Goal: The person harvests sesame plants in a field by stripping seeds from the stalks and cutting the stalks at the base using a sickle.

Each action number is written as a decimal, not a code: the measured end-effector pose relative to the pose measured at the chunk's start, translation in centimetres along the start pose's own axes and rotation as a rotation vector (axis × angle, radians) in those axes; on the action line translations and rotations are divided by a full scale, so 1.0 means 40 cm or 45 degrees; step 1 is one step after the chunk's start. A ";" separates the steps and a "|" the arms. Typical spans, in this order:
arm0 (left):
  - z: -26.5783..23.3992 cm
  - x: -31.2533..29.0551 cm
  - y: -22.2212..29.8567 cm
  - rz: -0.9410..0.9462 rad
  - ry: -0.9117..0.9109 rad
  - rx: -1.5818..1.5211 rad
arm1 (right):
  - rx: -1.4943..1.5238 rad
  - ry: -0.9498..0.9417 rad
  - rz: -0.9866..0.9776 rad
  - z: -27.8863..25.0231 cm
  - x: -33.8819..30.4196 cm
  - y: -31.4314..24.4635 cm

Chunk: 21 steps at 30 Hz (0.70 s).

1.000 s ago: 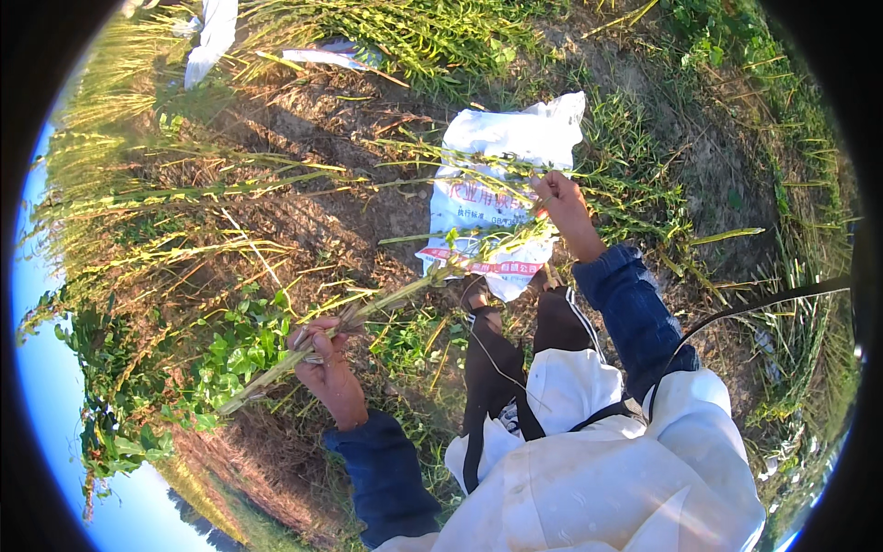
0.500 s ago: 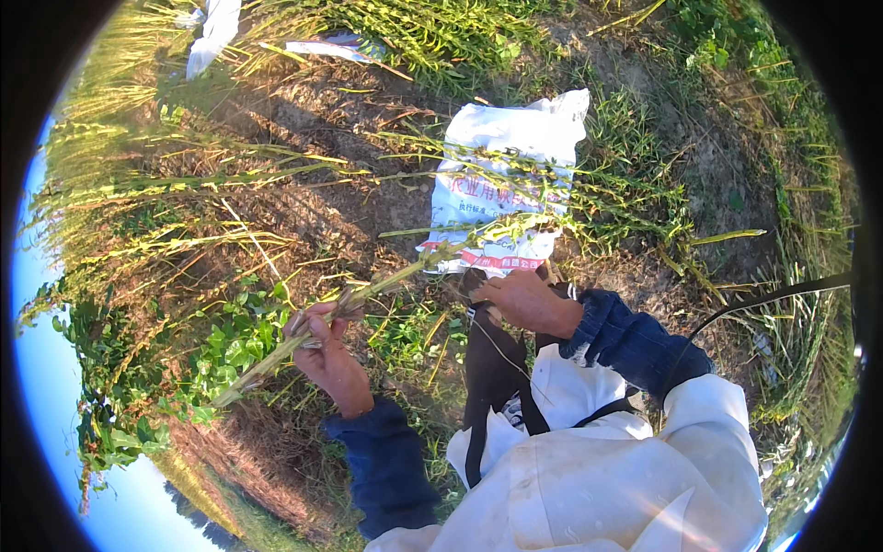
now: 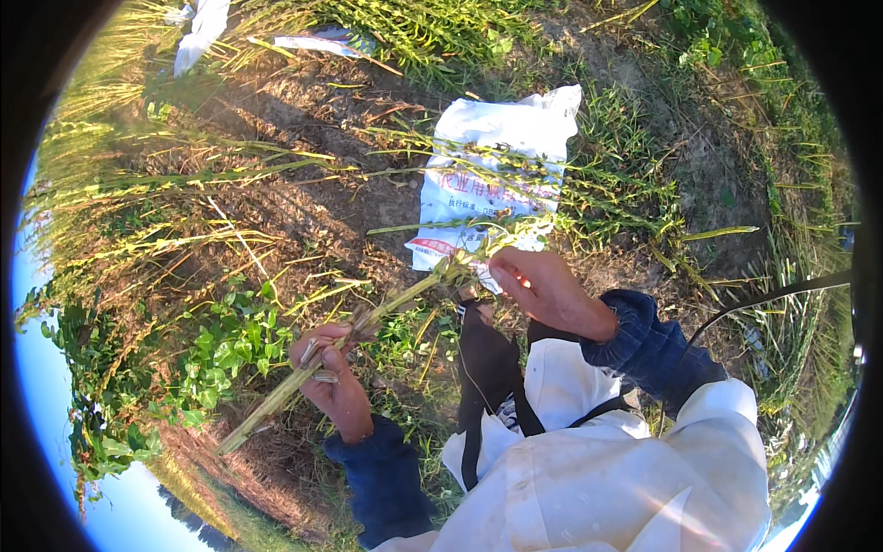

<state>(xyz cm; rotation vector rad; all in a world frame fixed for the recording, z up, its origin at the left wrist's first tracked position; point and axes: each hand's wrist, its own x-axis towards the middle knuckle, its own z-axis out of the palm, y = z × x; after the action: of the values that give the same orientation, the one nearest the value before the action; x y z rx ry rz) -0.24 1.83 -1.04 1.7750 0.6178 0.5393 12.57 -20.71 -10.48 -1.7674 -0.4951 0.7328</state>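
My left hand [image 3: 333,377] is closed around a long, pale green plant stalk [image 3: 401,296]. The thick bare end of the stalk slants down to the left, and its leafy, pod-bearing end points up to the right. My right hand [image 3: 556,293] is at that leafy end, thumb and fingers pinched together on it. Just beyond the right hand, a white sack [image 3: 501,129] with red and blue print lies flat on the ground. Several thin plant stems [image 3: 497,152] cross over the sack.
Tall yellow-green plants [image 3: 120,184] lean in from the left. A broad-leaved vine [image 3: 225,345] grows beside my left hand. More white plastic [image 3: 200,37] lies at the far left. A dark strap or hose [image 3: 773,293] curves in from the right. Dry soil and grass surround my legs.
My right hand has risen from near my legs to the stalk's leafy end, in front of the sack's lower edge. My left hand keeps its hold; the stalk has shifted slightly.
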 end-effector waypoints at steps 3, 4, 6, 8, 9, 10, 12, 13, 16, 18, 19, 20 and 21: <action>0.007 -0.028 0.006 0.102 -0.065 0.075 | -0.319 0.007 -0.155 -0.022 0.136 0.100; 0.008 -0.033 0.007 0.144 -0.092 0.097 | -0.457 -0.223 -0.032 -0.015 0.173 0.130; 0.017 -0.040 0.016 0.108 -0.118 0.075 | -0.719 -0.700 0.234 0.010 0.234 0.147; 0.016 -0.048 0.029 0.106 -0.120 0.085 | -0.746 -0.966 0.260 0.036 0.262 0.132; 0.012 -0.053 0.029 0.099 -0.106 0.073 | -0.761 -1.099 0.271 0.042 0.271 0.128; 0.006 -0.058 0.035 0.107 -0.095 0.089 | -0.460 -1.227 0.240 0.054 0.283 0.156; 0.007 -0.054 0.029 0.111 -0.115 0.082 | 0.154 -1.413 0.218 0.053 0.282 0.259; 0.001 -0.056 0.022 0.084 -0.082 0.134 | 0.096 -1.264 0.229 0.049 0.273 0.265; -0.008 -0.065 0.004 -0.017 0.067 0.190 | 0.469 -0.465 0.146 0.042 0.228 0.244; -0.002 -0.057 -0.023 -0.110 0.230 0.093 | 0.924 -0.222 0.213 0.018 0.191 0.221; 0.003 -0.047 -0.037 -0.139 0.233 -0.035 | 1.054 -0.094 0.211 0.016 0.161 0.224; 0.003 -0.038 -0.053 -0.160 0.227 -0.087 | 1.187 0.033 0.215 0.017 0.126 0.197; 0.004 -0.027 -0.065 -0.181 0.215 -0.145 | 1.396 0.155 0.272 0.020 0.098 0.191</action>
<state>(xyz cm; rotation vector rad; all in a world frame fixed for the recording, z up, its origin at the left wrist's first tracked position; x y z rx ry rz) -1.30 1.63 -3.65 1.5758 0.8083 0.6180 14.62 -19.95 -18.82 -0.8155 0.1933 0.8122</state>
